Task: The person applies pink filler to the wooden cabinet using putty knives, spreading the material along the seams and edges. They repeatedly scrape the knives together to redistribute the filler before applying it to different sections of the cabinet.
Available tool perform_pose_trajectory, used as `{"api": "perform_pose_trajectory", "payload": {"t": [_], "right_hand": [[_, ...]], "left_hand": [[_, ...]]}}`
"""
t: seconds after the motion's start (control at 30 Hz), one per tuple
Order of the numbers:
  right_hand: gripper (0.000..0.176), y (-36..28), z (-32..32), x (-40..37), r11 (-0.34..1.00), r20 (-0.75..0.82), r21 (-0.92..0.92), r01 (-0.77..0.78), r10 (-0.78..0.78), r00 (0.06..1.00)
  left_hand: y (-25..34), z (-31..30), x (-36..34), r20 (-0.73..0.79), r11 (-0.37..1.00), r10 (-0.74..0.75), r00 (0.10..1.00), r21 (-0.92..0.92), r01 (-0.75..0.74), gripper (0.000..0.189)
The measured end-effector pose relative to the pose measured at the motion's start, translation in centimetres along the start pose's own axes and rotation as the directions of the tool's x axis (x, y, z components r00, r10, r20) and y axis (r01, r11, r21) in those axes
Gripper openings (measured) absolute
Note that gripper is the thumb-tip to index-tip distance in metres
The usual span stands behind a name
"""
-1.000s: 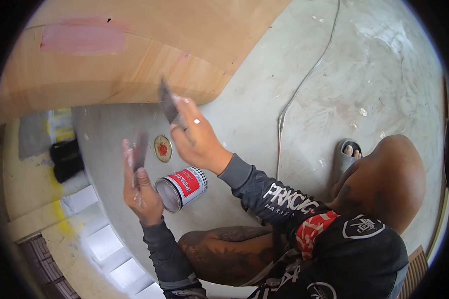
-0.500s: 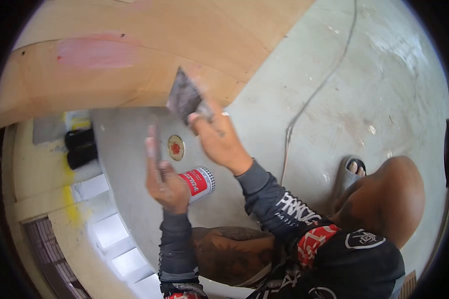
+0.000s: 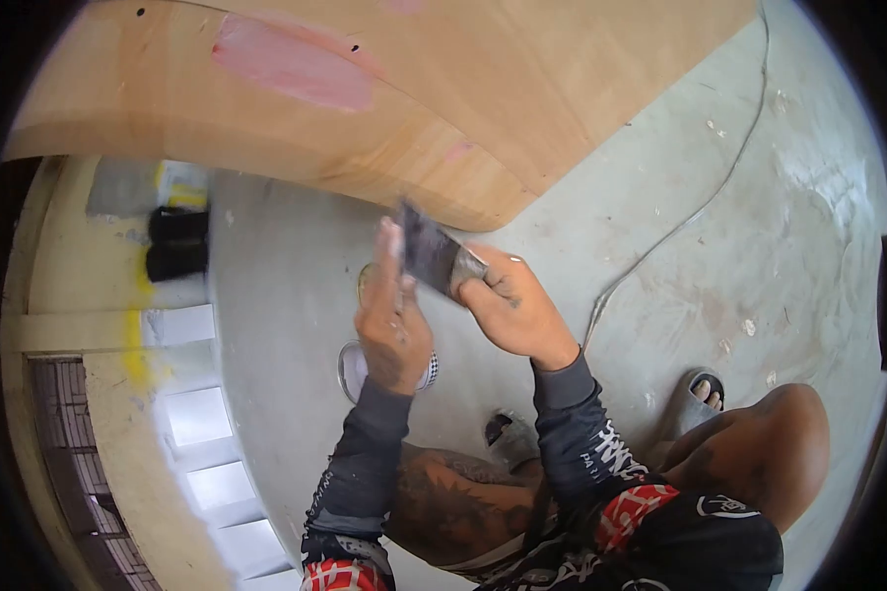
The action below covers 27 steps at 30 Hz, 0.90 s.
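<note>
Risk, can: the open can point(image 3: 349, 366) sits on the floor point(image 3: 286, 295) right under the left wrist. A dropped forearm or a shifted knee could likely tip it and spill what is inside.
Risk, blade: the scraper point(image 3: 426, 254) has its edge laid against bare fingers. A quick draw across them could nick the skin, or flick paste onto the sleeve.
Risk, cable: a thin cable point(image 3: 682, 222) trails over the floor near the sandal point(image 3: 695, 389). A foot moved without looking could snag it.
Left hand point(image 3: 392, 320): raised upright with its back to the camera, fingers stretched up and held close together. Fingertips meet the flat of the scraper. Anything held on the palm side is hidden, so I cannot tell.
Scraper, place: in the air between the two hands, just below the rounded corner of the wooden panel point(image 3: 443, 98), blade tilted up and to the left.
Right hand point(image 3: 514, 313): clenched around the scraper's handle, thumb on top, knuckles up, firm grip.
Panel: pale wood, with a pink patch point(image 3: 291, 64) of filler on its upper left.
</note>
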State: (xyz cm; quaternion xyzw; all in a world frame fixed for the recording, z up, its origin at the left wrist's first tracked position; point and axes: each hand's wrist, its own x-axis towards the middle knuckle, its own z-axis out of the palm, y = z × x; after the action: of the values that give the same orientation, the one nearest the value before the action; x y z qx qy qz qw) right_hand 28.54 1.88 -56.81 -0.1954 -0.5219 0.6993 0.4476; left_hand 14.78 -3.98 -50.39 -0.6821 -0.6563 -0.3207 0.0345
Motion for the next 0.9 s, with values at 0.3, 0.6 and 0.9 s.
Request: {"api": "perform_pose_trajectory", "payload": {"t": [0.3, 0.6, 0.9], "right_hand": [[0.045, 2.0, 2.7, 1.8, 0.989, -0.257, 0.020, 0.148, -0.138, 0.957], [0.020, 3.2, 4.4, 1.1, 0.987, -0.267, 0.153, -0.039, 0.079, 0.961], [0.036, 2.3, 5.4, -1.0, 0.957, -0.098, -0.002, 0.289, -0.288, 0.953]], "left_hand": [[1.8, -2.0, -0.5, 0.333, 0.945, 0.215, 0.918, 0.166, -0.282, 0.057], [-1.0, -3.1, 0.6, -0.061, 0.984, -0.132, 0.989, -0.127, 0.124, 0.049], [-1.8, -3.0, -0.6, -0.043, 0.975, -0.087, 0.995, -0.210, 0.076, 0.046]]}}
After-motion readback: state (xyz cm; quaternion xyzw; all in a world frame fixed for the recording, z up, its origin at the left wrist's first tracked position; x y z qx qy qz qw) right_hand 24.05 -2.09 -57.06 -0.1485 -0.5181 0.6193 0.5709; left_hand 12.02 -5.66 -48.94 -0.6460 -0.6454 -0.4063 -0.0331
